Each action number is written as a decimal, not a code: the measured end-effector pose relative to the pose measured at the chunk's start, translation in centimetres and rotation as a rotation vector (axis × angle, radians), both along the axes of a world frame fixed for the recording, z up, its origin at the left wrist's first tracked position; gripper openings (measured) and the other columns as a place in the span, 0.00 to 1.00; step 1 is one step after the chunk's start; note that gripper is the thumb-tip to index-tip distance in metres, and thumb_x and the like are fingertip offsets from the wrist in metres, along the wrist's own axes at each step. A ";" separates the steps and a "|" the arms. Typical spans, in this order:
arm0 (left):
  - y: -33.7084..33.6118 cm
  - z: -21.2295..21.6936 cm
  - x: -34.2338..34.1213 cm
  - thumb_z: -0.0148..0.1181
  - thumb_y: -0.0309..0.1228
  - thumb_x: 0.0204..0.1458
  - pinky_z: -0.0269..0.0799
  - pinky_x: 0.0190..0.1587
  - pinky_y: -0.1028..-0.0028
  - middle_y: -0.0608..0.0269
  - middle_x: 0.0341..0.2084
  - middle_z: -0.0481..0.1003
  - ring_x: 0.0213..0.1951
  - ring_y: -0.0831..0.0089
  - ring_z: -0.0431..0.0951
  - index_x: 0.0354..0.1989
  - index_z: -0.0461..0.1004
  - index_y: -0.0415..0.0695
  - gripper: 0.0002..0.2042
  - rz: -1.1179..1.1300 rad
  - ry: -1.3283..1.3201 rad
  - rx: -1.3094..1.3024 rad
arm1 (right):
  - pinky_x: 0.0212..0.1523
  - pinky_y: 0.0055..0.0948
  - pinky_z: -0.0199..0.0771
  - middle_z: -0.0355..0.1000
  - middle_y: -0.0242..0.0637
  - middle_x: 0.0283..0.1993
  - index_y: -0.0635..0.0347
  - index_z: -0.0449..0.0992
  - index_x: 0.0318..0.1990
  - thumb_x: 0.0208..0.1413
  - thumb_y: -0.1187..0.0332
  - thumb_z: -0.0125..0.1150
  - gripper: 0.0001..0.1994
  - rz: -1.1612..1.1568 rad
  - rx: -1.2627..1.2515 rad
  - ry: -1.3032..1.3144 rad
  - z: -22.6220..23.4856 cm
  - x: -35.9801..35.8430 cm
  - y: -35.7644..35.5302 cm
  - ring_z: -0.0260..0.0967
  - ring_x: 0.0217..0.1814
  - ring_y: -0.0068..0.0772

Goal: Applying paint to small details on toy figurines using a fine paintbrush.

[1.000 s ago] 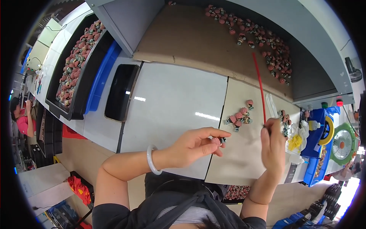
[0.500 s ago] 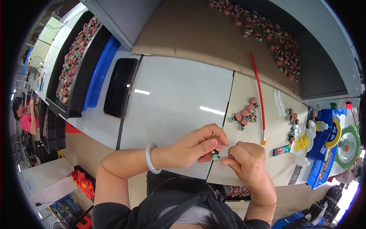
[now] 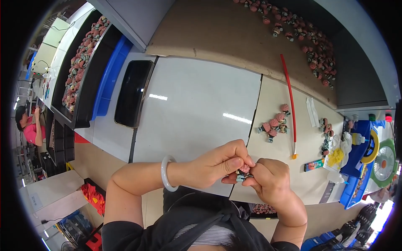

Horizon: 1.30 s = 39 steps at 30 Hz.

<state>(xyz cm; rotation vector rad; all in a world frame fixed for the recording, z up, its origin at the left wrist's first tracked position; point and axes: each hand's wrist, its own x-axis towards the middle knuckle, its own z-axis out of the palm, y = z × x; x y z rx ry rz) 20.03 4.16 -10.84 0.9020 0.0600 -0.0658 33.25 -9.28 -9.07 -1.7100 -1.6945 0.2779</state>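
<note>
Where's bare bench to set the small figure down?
Widest free patch: the glossy white panel, between the black tray and the beige mat. The mat is bare just ahead of the right hand. Crowded: the pink figure cluster, long red brush, and blue bins.

White glossy worktop [image 3: 197, 104] with ceiling-light glare, brown cardboard sheet [image 3: 234, 37] behind, grey shelf wall [image 3: 125, 16], blue bin [image 3: 109, 79] at left, beige floor [image 3: 88, 157] below.
</note>
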 end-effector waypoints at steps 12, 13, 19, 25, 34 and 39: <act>-0.1 0.2 0.1 0.37 0.38 0.59 0.59 0.25 0.83 0.66 0.30 0.62 0.29 0.83 0.59 0.42 0.60 0.44 0.12 0.043 -0.051 0.020 | 0.14 0.25 0.53 0.53 0.29 0.15 0.56 0.65 0.20 0.43 0.53 0.57 0.16 -0.047 0.060 -0.196 0.4 0.2 -0.1 0.53 0.13 0.28; -0.1 0.1 0.1 0.37 0.38 0.59 0.59 0.25 0.83 0.66 0.31 0.62 0.30 0.83 0.59 0.41 0.60 0.44 0.11 0.044 -0.042 0.017 | 0.14 0.25 0.53 0.53 0.29 0.15 0.56 0.65 0.20 0.43 0.53 0.57 0.16 -0.046 0.061 -0.196 0.4 0.2 -0.1 0.53 0.13 0.28; -0.1 0.1 0.1 0.37 0.38 0.59 0.57 0.25 0.83 0.66 0.30 0.61 0.30 0.82 0.58 0.41 0.60 0.45 0.11 0.062 -0.070 0.013 | 0.17 0.30 0.54 0.59 0.33 0.17 0.61 0.68 0.23 0.53 0.55 0.48 0.18 -0.033 0.015 -0.208 0.9 0.0 -0.2 0.56 0.16 0.32; -0.2 0.2 0.1 0.37 0.36 0.59 0.56 0.25 0.84 0.66 0.29 0.62 0.29 0.82 0.58 0.40 0.60 0.44 0.09 0.092 -0.099 0.095 | 0.19 0.31 0.56 0.61 0.34 0.19 0.62 0.70 0.25 0.52 0.56 0.49 0.16 -0.018 -0.025 -0.172 1.1 0.0 -0.3 0.57 0.17 0.33; -0.2 -0.1 0.1 0.37 0.38 0.59 0.57 0.25 0.83 0.65 0.30 0.62 0.29 0.82 0.59 0.40 0.58 0.44 0.10 0.118 -0.060 0.093 | 0.21 0.28 0.55 0.59 0.29 0.20 0.60 0.73 0.30 0.40 0.60 0.61 0.14 -0.079 0.056 -0.117 0.0 -0.1 0.0 0.55 0.22 0.30; 0.0 0.2 0.2 0.37 0.40 0.58 0.56 0.24 0.83 0.64 0.29 0.62 0.29 0.81 0.59 0.39 0.57 0.46 0.11 0.105 -0.064 0.019 | 0.21 0.28 0.56 0.61 0.30 0.20 0.62 0.72 0.31 0.42 0.58 0.59 0.15 -0.063 0.128 -0.027 -0.2 0.2 0.2 0.56 0.20 0.31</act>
